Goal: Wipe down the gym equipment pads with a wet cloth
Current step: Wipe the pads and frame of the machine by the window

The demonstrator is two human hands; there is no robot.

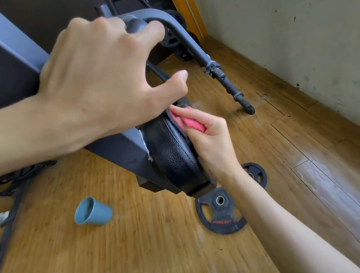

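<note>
1. The left hand (100, 78) curls round the machine's grey handle (173, 28), at twelve o'clock from the black pad (172, 153), probably steadying the frame.
2. The right hand (213, 147) pinches the pink cloth (193, 123) against the black pad's one-o'clock edge, to scrub its rim.

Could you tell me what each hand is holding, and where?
The right hand pinches the bunched pink cloth, pressing it on the edge of the black pad. The left hand grips the grey curved bar at its dark end grip.
</note>
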